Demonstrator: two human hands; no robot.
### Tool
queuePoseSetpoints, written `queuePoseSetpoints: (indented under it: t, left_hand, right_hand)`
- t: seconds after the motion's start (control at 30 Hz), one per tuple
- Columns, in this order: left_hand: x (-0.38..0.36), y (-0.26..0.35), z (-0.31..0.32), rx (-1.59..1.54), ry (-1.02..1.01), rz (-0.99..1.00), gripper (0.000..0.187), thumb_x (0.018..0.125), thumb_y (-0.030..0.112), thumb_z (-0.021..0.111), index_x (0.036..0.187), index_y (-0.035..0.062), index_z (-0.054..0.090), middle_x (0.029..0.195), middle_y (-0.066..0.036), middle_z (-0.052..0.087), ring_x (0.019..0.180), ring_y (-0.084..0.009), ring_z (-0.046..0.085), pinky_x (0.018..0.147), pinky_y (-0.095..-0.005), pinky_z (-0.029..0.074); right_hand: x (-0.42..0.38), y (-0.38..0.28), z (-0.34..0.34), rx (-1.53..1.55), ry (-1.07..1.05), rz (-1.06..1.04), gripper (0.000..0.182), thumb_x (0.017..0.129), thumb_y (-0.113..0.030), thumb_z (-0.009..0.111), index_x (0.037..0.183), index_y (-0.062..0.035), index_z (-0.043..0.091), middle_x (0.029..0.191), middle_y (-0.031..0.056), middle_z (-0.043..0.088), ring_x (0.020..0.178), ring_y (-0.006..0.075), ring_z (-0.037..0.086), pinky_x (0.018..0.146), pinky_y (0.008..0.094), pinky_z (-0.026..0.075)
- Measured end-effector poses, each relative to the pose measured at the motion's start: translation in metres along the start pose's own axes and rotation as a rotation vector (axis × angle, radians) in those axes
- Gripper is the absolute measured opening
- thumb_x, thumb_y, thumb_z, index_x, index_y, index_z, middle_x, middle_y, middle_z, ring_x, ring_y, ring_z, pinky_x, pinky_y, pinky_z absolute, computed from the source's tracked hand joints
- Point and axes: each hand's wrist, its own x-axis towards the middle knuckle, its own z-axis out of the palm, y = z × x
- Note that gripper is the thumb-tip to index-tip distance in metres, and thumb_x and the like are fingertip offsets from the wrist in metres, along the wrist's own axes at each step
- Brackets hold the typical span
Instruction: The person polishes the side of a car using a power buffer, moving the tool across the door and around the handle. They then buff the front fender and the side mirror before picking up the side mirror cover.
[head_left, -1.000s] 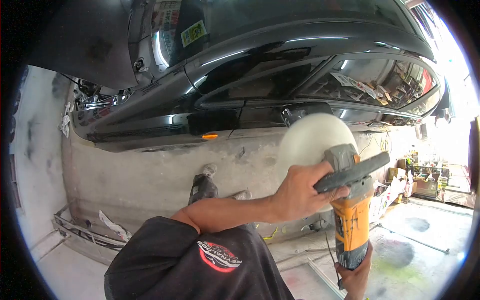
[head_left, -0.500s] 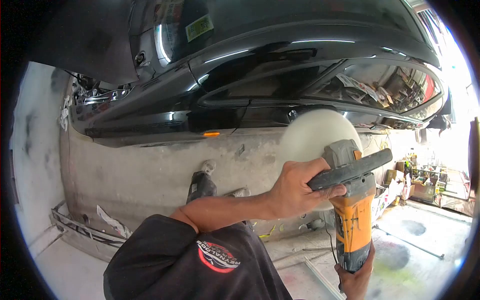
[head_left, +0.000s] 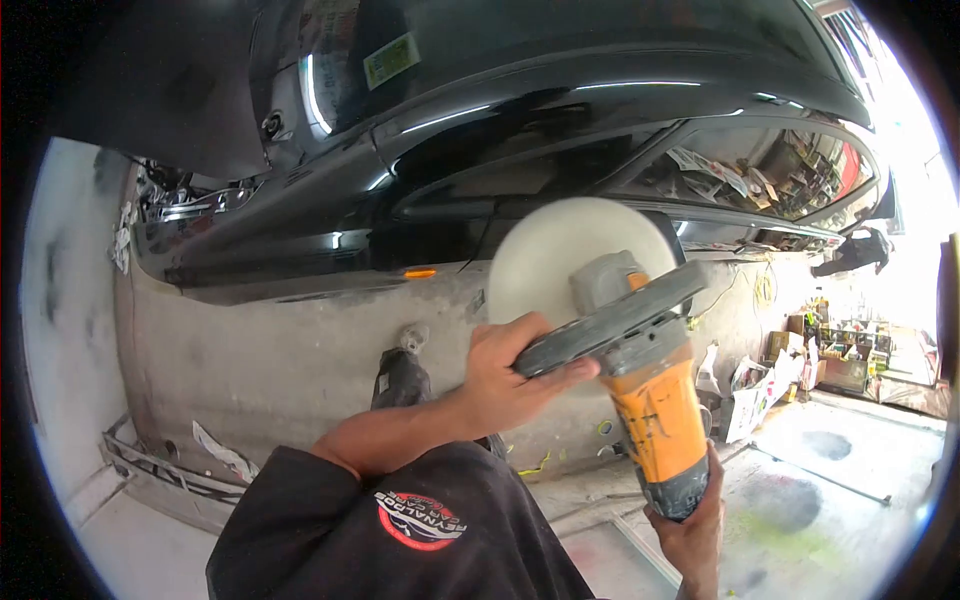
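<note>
An orange and grey power polisher (head_left: 655,420) with a large pale round pad (head_left: 535,255) is held in front of me, its pad overlapping the lower side of a shiny black car (head_left: 440,140) in this view. My left hand (head_left: 515,370) is closed around the left end of the polisher's dark front handle (head_left: 620,320). At the rear end of the body, my right hand (head_left: 695,525) grips the dark grip section. The pad looks evenly pale, with the handle and head covering its lower part.
An orange side marker (head_left: 420,273) sits low on the car's side. A metal frame (head_left: 170,465) lies on the floor at left. Boxes and bottles (head_left: 850,350) crowd the right. Beyond the car's end is a dark-clothed person (head_left: 858,252).
The polisher has moved left along the car with both hands on it, and its body tilts more. A dark-clothed person shows more at the far right.
</note>
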Motion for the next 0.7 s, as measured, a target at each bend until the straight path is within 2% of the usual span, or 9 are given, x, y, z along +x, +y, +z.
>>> queuePoseSetpoints:
  t: [0.03, 0.13, 0.23, 0.3, 0.4, 0.53, 0.6, 0.7]
  left_hand:
    - [-0.006, -0.002, -0.004, -0.009, 0.0, -0.01, 0.028, 0.078, 0.018, 0.088, 0.083, 0.0036, 0.064, 0.065, -0.003, 0.065, 0.057, -0.0077, 0.059, 0.053, -0.0256, 0.045]
    - [-0.019, -0.018, -0.014, 0.096, 0.061, 0.051, 0.03, 0.078, 0.021, 0.088, 0.083, 0.0039, 0.064, 0.058, -0.003, 0.061, 0.051, -0.0104, 0.06, 0.049, -0.0263, 0.043]
    - [-0.031, -0.028, -0.02, 0.009, 0.131, -0.015, 0.034, 0.076, 0.024, 0.089, 0.087, 0.0036, 0.064, 0.06, -0.003, 0.062, 0.052, -0.0104, 0.059, 0.051, -0.0263, 0.044]
    - [-0.045, -0.049, -0.027, 0.04, 0.163, 0.008, 0.036, 0.076, 0.026, 0.09, 0.087, 0.0033, 0.064, 0.063, -0.003, 0.064, 0.054, -0.01, 0.059, 0.052, -0.026, 0.044]
    - [-0.054, -0.057, -0.029, -0.027, 0.178, -0.002, 0.039, 0.076, 0.03, 0.09, 0.088, 0.003, 0.065, 0.066, -0.003, 0.064, 0.056, -0.0101, 0.059, 0.053, -0.0261, 0.044]
    - [-0.061, -0.056, -0.032, -0.01, 0.092, -0.019, 0.041, 0.076, 0.033, 0.089, 0.087, 0.0024, 0.065, 0.066, -0.004, 0.064, 0.056, -0.0117, 0.059, 0.053, -0.027, 0.044]
    - [-0.061, -0.047, -0.024, 0.103, 0.076, 0.035, 0.04, 0.076, 0.032, 0.09, 0.085, 0.0027, 0.064, 0.065, -0.004, 0.063, 0.055, -0.0124, 0.059, 0.052, -0.0275, 0.043]
    - [-0.054, -0.024, -0.006, 0.217, -0.011, 0.14, 0.038, 0.074, 0.03, 0.091, 0.082, 0.0037, 0.065, 0.063, -0.005, 0.062, 0.052, -0.0154, 0.059, 0.05, -0.0287, 0.042]
  right_hand:
    - [0.0, 0.006, 0.006, -0.034, 0.004, -0.077, 0.102, 0.066, 0.004, 0.079, 0.153, -0.0058, 0.025, 0.116, 0.0242, 0.069, 0.112, 0.0369, 0.067, 0.096, 0.0427, 0.051]
    - [0.003, 0.011, 0.017, -0.03, -0.05, -0.035, 0.101, 0.069, 0.001, 0.08, 0.153, -0.0043, 0.023, 0.118, 0.0255, 0.068, 0.113, 0.0401, 0.066, 0.094, 0.0441, 0.052]
    - [0.008, 0.009, 0.024, -0.067, -0.09, -0.074, 0.098, 0.074, -0.003, 0.079, 0.153, -0.0019, 0.02, 0.118, 0.0277, 0.066, 0.11, 0.0441, 0.066, 0.091, 0.0461, 0.053]
    - [0.01, 0.015, 0.029, -0.084, -0.109, -0.093, 0.096, 0.076, -0.004, 0.077, 0.153, -0.0008, 0.019, 0.117, 0.0294, 0.066, 0.107, 0.0462, 0.066, 0.089, 0.0475, 0.053]
    - [0.014, 0.027, 0.037, -0.043, -0.113, -0.184, 0.098, 0.074, -0.004, 0.073, 0.154, -0.0005, 0.017, 0.114, 0.0306, 0.066, 0.099, 0.0493, 0.065, 0.085, 0.0527, 0.053]
    - [0.008, 0.049, 0.047, -0.026, -0.1, -0.186, 0.097, 0.074, -0.005, 0.074, 0.154, -0.0008, 0.019, 0.115, 0.0301, 0.066, 0.099, 0.048, 0.066, 0.084, 0.052, 0.053]
    - [0.002, 0.056, 0.049, -0.013, -0.077, -0.176, 0.097, 0.075, -0.006, 0.075, 0.154, -0.0008, 0.02, 0.113, 0.0296, 0.066, 0.099, 0.0474, 0.066, 0.083, 0.051, 0.054]
    - [-0.014, 0.064, 0.049, 0.023, -0.057, -0.046, 0.098, 0.074, -0.006, 0.081, 0.151, 0.0023, 0.023, 0.119, 0.0284, 0.066, 0.109, 0.044, 0.066, 0.091, 0.0454, 0.053]
